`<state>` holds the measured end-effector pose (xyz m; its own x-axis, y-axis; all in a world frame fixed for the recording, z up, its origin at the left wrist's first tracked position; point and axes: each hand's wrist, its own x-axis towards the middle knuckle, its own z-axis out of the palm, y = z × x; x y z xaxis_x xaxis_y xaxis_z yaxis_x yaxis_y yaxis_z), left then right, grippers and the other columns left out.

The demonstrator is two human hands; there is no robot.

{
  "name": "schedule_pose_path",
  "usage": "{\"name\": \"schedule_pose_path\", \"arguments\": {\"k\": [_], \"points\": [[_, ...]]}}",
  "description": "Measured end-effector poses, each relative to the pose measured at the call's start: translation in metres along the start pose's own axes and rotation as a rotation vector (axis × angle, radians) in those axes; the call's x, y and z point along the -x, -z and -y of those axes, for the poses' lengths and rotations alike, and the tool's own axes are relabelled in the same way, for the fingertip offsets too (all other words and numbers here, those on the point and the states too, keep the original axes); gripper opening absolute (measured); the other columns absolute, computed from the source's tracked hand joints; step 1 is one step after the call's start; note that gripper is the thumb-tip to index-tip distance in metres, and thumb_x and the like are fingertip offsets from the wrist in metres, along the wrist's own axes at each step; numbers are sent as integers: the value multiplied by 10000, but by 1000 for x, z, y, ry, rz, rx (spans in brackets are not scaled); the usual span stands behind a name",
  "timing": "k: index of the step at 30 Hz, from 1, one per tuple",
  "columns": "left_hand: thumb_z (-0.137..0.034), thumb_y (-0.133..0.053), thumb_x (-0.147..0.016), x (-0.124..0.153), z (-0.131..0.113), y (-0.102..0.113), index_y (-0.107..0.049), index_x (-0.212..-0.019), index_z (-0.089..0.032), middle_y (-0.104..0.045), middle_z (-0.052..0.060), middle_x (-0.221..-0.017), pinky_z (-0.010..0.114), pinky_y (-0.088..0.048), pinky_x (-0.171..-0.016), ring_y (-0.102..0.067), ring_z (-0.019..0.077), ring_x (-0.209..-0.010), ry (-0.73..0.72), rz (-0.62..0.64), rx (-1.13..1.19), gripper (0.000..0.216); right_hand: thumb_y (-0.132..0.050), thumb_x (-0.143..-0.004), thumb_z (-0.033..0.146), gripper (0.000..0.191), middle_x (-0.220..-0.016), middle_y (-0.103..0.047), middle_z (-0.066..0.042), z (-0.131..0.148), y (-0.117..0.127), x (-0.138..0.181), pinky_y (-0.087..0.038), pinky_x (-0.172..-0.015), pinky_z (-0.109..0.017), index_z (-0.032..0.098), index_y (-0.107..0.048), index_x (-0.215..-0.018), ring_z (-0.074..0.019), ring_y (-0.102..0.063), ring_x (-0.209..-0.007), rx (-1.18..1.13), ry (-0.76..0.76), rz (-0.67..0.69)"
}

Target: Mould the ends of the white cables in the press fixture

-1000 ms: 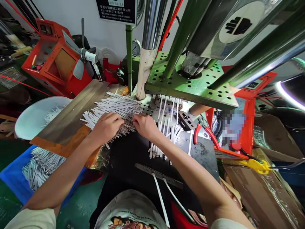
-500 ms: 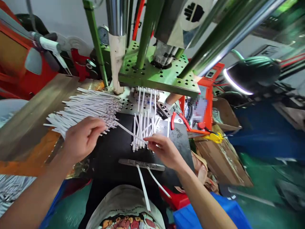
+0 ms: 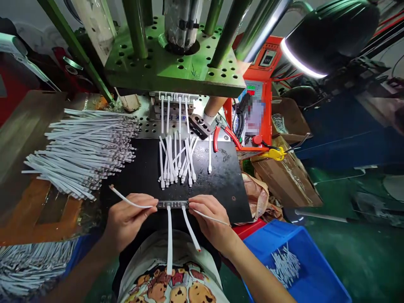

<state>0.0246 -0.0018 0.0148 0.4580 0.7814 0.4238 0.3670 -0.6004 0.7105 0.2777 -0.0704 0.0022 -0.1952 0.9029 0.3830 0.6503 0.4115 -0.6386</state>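
At the table's near edge lies a narrow slotted metal bar (image 3: 176,205), between my two hands. My left hand (image 3: 124,221) is closed at the bar's left end, its fingertips pinching a short white cable (image 3: 128,200) that slants up to the left. On the other side my right hand (image 3: 213,221) pinches a second white cable (image 3: 210,217) at the bar's right end; this one trails back over the fingers. Two more white cables (image 3: 169,240) sit in the bar's middle slots and hang toward my lap. How deep the held ends sit is hidden by fingertips.
A green press plate (image 3: 176,75) stands ahead, with several white cables (image 3: 179,113) in the mould beneath. Cables with moulded plugs (image 3: 170,164) lie on the black table (image 3: 217,189). Left is a big cable pile (image 3: 85,147). Red-handled pliers (image 3: 232,136) and a blue bin (image 3: 315,261) are right.
Both hands have come down to the bar's two ends. The cable earlier stretched toward my right hand is no longer there; each hand now pinches a cable. The view has shifted.
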Motion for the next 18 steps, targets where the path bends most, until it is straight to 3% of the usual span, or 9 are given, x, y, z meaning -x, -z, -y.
{"name": "schedule_pose_path", "arguments": {"k": [6, 12, 15, 18], "points": [[-103, -648, -887, 4, 1, -12, -667, -972, -196, -737, 31, -937, 284, -558, -805, -692, 149, -883, -59, 110, -41, 127, -478, -958, 106, 172, -975, -726, -89, -1, 6, -6, -540, -764, -345, 172, -619, -1030, -197, -660, -896, 79, 67, 59], [-57, -608, -887, 8, 4, -15, -649, -1027, -182, -726, 52, -974, 323, -518, -830, -671, 176, -919, -139, 130, -170, 192, -483, -969, 126, 147, -956, -722, -80, -4, 2, -3, -522, -754, -335, 175, -613, -1018, -189, -640, -867, 64, 88, 49], [-60, -595, -894, 8, 0, -11, -644, -1042, -173, -719, 56, -987, 325, -504, -837, -659, 175, -925, -162, 182, -194, 193, -499, -965, 128, 148, -972, -700, -78, -7, 20, -14, -524, -771, -317, 171, -626, -1028, -178, -628, -865, 20, 80, 255], [-84, -532, -927, -10, 0, 7, -632, -1118, -187, -706, 62, -1050, 324, -509, -890, -648, 180, -1005, -177, 374, -183, 239, -568, -935, 136, 202, -1050, -681, -74, -25, 49, -52, -525, -823, -282, 177, -639, -1120, -169, -644, -916, 1, 126, 543]]}}
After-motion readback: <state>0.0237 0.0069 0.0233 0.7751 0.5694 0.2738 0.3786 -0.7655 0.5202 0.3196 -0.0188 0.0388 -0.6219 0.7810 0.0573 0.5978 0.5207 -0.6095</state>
